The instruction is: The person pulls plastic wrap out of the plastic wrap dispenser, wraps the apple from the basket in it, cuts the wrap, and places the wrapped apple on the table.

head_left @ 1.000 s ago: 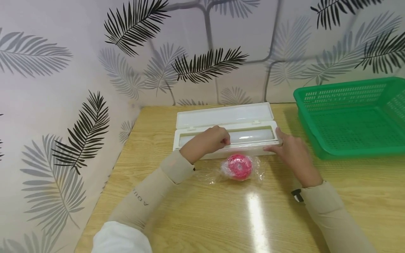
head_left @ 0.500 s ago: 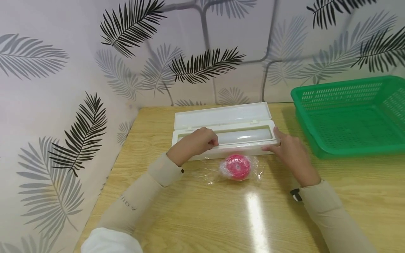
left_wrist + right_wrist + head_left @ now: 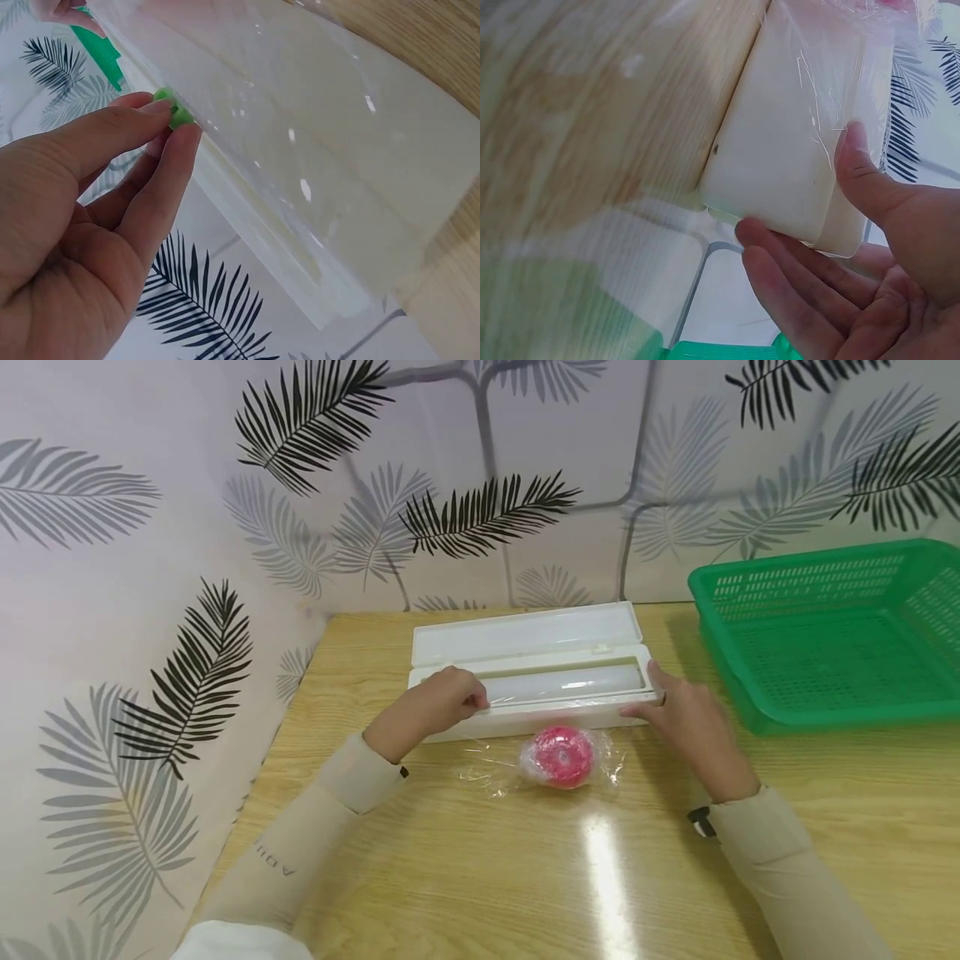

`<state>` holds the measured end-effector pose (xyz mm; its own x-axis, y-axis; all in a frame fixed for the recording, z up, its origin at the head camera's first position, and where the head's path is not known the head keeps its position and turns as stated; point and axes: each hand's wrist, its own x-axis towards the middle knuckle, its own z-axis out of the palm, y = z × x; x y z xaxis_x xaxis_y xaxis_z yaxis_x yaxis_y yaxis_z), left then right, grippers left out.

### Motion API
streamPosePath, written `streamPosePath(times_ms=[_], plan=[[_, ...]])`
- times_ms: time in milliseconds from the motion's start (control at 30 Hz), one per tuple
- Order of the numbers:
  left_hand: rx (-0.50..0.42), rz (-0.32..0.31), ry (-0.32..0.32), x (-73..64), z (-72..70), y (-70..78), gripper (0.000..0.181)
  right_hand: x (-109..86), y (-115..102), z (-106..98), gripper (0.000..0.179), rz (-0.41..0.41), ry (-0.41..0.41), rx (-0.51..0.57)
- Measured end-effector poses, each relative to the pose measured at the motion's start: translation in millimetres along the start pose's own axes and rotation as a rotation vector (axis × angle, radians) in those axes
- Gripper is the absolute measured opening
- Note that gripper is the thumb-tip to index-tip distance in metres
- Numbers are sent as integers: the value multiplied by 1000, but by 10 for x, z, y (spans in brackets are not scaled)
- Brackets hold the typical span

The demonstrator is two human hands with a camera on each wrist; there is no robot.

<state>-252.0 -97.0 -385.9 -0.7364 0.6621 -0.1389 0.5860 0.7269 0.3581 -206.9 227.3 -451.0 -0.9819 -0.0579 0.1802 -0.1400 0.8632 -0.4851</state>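
A white cling film dispenser lies on the table, its lid flipped back and a film roll visible inside. My left hand is at the left part of its front edge. In the left wrist view, thumb and fingers pinch a small green slide cutter against that edge. Clear film drapes over the front. My right hand grips the dispenser's right end, thumb on the front and fingers round the end. Just before the box sits a round pink object wrapped in clear film.
A green plastic basket stands to the right on the wooden table. Behind the dispenser rises a wall with a leaf pattern, and another such wall borders the left side.
My left hand has slid leftward along the dispenser's front edge, uncovering more of the roll. The right hand keeps its grip on the right end. The head view has shifted slightly.
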Motion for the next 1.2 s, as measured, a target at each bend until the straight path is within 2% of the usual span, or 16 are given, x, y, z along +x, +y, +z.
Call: streamPosePath(times_ms=[267,633,933,1200], plan=[[17,-19,18,-138,-5,-93,14,5,20,21,84,-6,10,24],[51,78,48,-246,-37,-193,16,11,16,42,85,15,-4,39],[54,96,76,-334,-43,-257,11,5,25,34,85,12,-15,48],[50,51,82,-414,-54,-334,9,10,47,30,84,10,-9,54]])
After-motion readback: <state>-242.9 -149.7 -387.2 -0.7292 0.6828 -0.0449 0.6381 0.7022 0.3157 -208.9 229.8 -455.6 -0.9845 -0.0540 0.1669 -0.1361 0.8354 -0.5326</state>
